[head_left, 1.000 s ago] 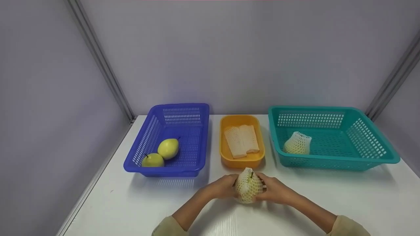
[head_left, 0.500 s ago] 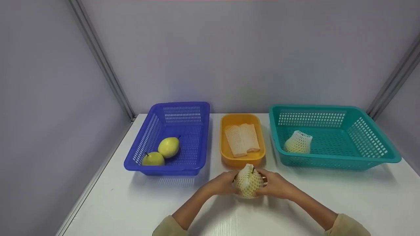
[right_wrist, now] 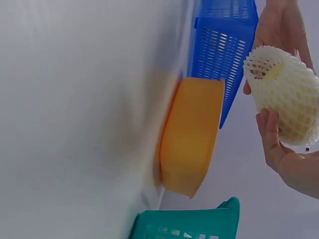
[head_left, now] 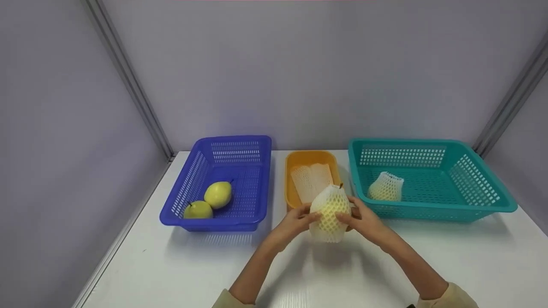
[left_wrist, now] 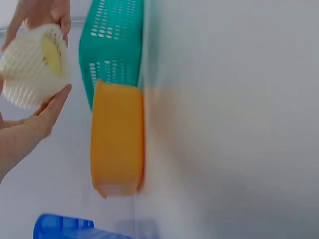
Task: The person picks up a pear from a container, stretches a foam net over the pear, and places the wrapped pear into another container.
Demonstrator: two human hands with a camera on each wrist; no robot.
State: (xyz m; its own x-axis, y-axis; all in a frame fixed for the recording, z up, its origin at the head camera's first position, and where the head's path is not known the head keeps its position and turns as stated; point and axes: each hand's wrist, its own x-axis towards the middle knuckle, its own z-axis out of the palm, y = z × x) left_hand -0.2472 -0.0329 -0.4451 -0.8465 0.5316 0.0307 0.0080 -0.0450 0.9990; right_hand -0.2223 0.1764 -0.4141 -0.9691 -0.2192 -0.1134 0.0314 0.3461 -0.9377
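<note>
While the left hand (head_left: 294, 223) and right hand (head_left: 364, 220) grip the netted pear (head_left: 330, 211) above the table (head_left: 171, 273), before the orange tub (head_left: 310, 155), loosened fingers could let it slide through the open lower end of the foam net (head_left: 325, 236).

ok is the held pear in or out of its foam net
In: the white net wraps round the pear, its stem poking out above.
</note>
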